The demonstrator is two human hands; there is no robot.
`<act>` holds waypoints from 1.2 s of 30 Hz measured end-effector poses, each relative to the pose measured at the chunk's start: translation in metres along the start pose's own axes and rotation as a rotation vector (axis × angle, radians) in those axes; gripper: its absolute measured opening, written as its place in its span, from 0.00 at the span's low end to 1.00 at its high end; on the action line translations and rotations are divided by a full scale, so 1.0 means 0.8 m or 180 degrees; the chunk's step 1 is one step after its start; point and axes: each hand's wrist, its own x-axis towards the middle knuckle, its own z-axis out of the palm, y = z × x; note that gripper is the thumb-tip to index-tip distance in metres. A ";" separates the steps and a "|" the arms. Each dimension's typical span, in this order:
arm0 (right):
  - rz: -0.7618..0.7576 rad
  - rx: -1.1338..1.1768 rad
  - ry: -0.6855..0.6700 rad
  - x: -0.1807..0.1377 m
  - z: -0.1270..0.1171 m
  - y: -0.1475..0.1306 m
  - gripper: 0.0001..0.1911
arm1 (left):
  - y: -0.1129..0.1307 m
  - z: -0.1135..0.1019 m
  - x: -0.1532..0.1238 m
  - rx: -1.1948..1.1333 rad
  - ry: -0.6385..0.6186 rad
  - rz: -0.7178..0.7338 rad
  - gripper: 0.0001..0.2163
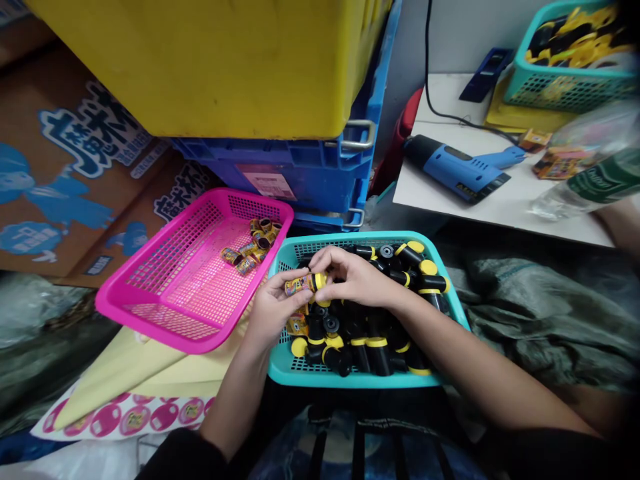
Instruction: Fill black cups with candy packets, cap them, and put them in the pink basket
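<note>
My left hand [273,308] and my right hand [350,277] meet over the left side of a teal basket [453,303]. Together they pinch one small cylinder [303,285] with a printed yellow label and a yellow-ringed end. The left fingers grip its labelled body, the right fingertips close on its yellow end. Several black tubes with yellow caps [380,347] fill the teal basket below. A pink basket [165,293] to the left holds several labelled cylinders [253,243] near its far corner.
A yellow crate [225,60] sits on a blue crate [300,170] behind the baskets. A white table [500,193] at right carries a blue heat gun [460,167], a plastic bottle [590,180] and another teal basket [565,80]. Sticker sheets [130,417] lie at lower left.
</note>
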 end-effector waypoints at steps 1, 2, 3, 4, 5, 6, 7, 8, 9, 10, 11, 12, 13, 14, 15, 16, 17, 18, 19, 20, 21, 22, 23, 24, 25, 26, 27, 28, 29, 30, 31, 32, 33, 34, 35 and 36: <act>0.0075 0.0212 -0.0107 0.000 -0.001 -0.001 0.17 | 0.000 0.002 -0.002 -0.0097 -0.0024 -0.0059 0.17; 0.0213 0.0442 -0.0266 0.000 -0.002 -0.003 0.17 | 0.001 0.005 -0.005 -0.0187 -0.0046 -0.0115 0.17; 0.0375 0.0684 -0.0437 0.000 -0.003 -0.004 0.17 | 0.002 0.008 -0.008 -0.0274 -0.0070 -0.0167 0.17; 0.0524 0.0918 -0.0597 0.000 -0.003 -0.004 0.17 | 0.004 0.011 -0.010 -0.0353 -0.0099 -0.0214 0.17; 0.0616 0.1125 -0.0709 0.000 -0.003 -0.005 0.17 | 0.005 0.014 -0.013 -0.0431 -0.0127 -0.0241 0.17; 0.0643 0.1281 -0.0754 0.001 -0.002 -0.005 0.17 | 0.006 0.018 -0.015 -0.0506 -0.0149 -0.0256 0.17; 0.0632 0.1367 -0.0729 0.001 0.000 -0.004 0.17 | 0.007 0.021 -0.016 -0.0574 -0.0164 -0.0269 0.17; 0.0597 0.1388 -0.0654 0.002 0.001 -0.004 0.17 | 0.008 0.023 -0.018 -0.0635 -0.0168 -0.0281 0.17; 0.0557 0.1363 -0.0563 0.002 0.003 -0.003 0.17 | 0.008 0.025 -0.018 -0.0691 -0.0159 -0.0296 0.17; 0.0523 0.1307 -0.0475 0.003 0.005 -0.003 0.18 | 0.008 0.026 -0.019 -0.0747 -0.0134 -0.0304 0.17; 0.0491 0.1236 -0.0392 0.003 0.007 -0.003 0.17 | 0.008 0.026 -0.019 -0.0800 -0.0108 -0.0316 0.17; 0.0463 0.1172 -0.0333 0.003 0.008 -0.003 0.17 | 0.008 0.026 -0.020 -0.0839 -0.0081 -0.0332 0.17; 0.0438 0.1137 -0.0293 0.003 0.009 -0.003 0.17 | 0.008 0.025 -0.020 -0.0858 -0.0050 -0.0338 0.16; 0.0432 0.1140 -0.0294 0.002 0.009 -0.002 0.17 | 0.007 0.024 -0.021 -0.0856 -0.0022 -0.0323 0.16; 0.0449 0.1169 -0.0345 0.002 0.008 -0.002 0.17 | 0.007 0.023 -0.021 -0.0830 -0.0004 -0.0290 0.16; 0.0462 0.1219 -0.0425 0.002 0.008 -0.002 0.17 | 0.007 0.022 -0.022 -0.0782 0.0008 -0.0229 0.16; 0.0461 0.1272 -0.0516 0.002 0.006 -0.001 0.18 | 0.008 0.020 -0.023 -0.0713 0.0012 -0.0147 0.16; 0.0446 0.1313 -0.0601 0.002 0.005 0.000 0.18 | 0.008 0.018 -0.024 -0.0632 0.0014 -0.0043 0.16; 0.0409 0.1338 -0.0662 0.002 0.004 0.002 0.18 | 0.008 0.017 -0.025 -0.0544 0.0010 0.0060 0.16; 0.0354 0.1351 -0.0691 0.003 0.004 0.003 0.18 | 0.008 0.015 -0.025 -0.0455 0.0004 0.0143 0.16; 0.0292 0.1357 -0.0685 0.004 0.004 0.005 0.17 | 0.007 0.014 -0.026 -0.0377 0.0005 0.0206 0.16; 0.0246 0.1365 -0.0665 0.004 0.004 0.006 0.16 | 0.007 0.013 -0.026 -0.0314 0.0010 0.0247 0.16; 0.0218 0.1376 -0.0644 0.004 0.004 0.008 0.16 | 0.007 0.013 -0.026 -0.0264 0.0016 0.0261 0.16; 0.0197 0.1381 -0.0621 0.005 0.004 0.009 0.15 | 0.007 0.013 -0.025 -0.0227 0.0025 0.0258 0.16; 0.0194 0.1371 -0.0607 0.005 0.005 0.011 0.15 | 0.007 0.013 -0.025 -0.0201 0.0029 0.0239 0.16; 0.0202 0.1347 -0.0603 0.004 0.005 0.012 0.15 | 0.006 0.013 -0.025 -0.0184 0.0035 0.0222 0.15; 0.0209 0.1319 -0.0603 0.004 0.005 0.013 0.15 | 0.006 0.014 -0.026 -0.0169 0.0040 0.0204 0.15; 0.0212 0.1289 -0.0605 0.004 0.006 0.014 0.15 | 0.006 0.014 -0.026 -0.0158 0.0046 0.0192 0.15; 0.0208 0.1256 -0.0606 0.004 0.006 0.015 0.14 | 0.006 0.015 -0.027 -0.0152 0.0051 0.0187 0.15; 0.0208 0.1222 -0.0611 0.005 0.007 0.016 0.14 | 0.006 0.016 -0.029 -0.0140 0.0062 0.0186 0.15; 0.0213 0.1191 -0.0623 0.005 0.008 0.017 0.15 | 0.006 0.017 -0.030 -0.0114 0.0075 0.0191 0.14; 0.0223 0.1160 -0.0640 0.006 0.008 0.017 0.15 | 0.007 0.017 -0.032 -0.0079 0.0083 0.0197 0.14; 0.0248 0.1124 -0.0668 0.007 0.009 0.017 0.15 | 0.008 0.017 -0.033 -0.0024 0.0074 0.0200 0.13; 0.0277 0.1083 -0.0708 0.008 0.010 0.015 0.16 | 0.011 0.015 -0.033 0.0071 0.0048 0.0215 0.12; 0.0297 0.1011 -0.0744 0.010 0.010 0.014 0.16 | 0.015 0.012 -0.033 0.0231 0.0009 0.0284 0.12; 0.0297 0.0870 -0.0759 0.011 0.011 0.011 0.17 | 0.020 0.007 -0.031 0.0455 -0.0004 0.0429 0.12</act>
